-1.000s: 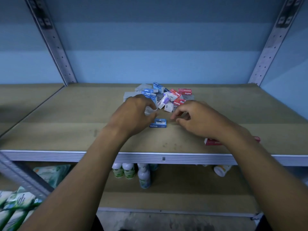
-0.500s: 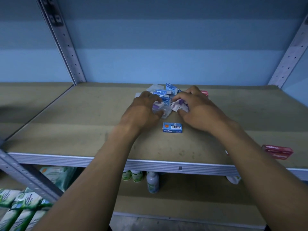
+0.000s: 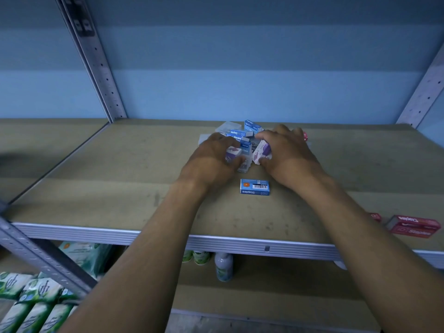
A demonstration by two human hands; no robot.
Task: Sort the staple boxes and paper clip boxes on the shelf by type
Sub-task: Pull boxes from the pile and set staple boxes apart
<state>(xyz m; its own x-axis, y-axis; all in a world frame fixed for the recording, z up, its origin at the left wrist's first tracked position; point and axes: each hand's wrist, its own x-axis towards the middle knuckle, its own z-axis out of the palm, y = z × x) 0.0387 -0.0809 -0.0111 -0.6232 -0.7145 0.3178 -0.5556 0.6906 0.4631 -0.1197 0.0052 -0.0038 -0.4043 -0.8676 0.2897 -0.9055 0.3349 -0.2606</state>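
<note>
A mixed pile of small boxes (image 3: 242, 135) lies at the middle back of the brown shelf (image 3: 120, 188): blue staple boxes, clear plastic clip boxes and white-and-purple boxes. My left hand (image 3: 213, 159) grips a white-and-purple box (image 3: 233, 152) at the pile's front left. My right hand (image 3: 286, 155) grips another white-and-purple box (image 3: 262, 151) at the pile's front right. One blue staples box (image 3: 254, 187) lies alone in front of the pile, between my wrists. Red staples boxes (image 3: 413, 225) lie near the shelf's front right edge.
Grey perforated uprights stand at the back left (image 3: 96, 63) and back right (image 3: 422, 92). The shelf's metal front lip (image 3: 240, 243) runs under my forearms. Bottles (image 3: 223, 265) and green-white packs (image 3: 36, 299) sit on the lower shelf.
Both hands have moved back from near the lone blue box into the pile and closed on white-and-purple boxes. The camera has shifted left, so the red boxes appear further right.
</note>
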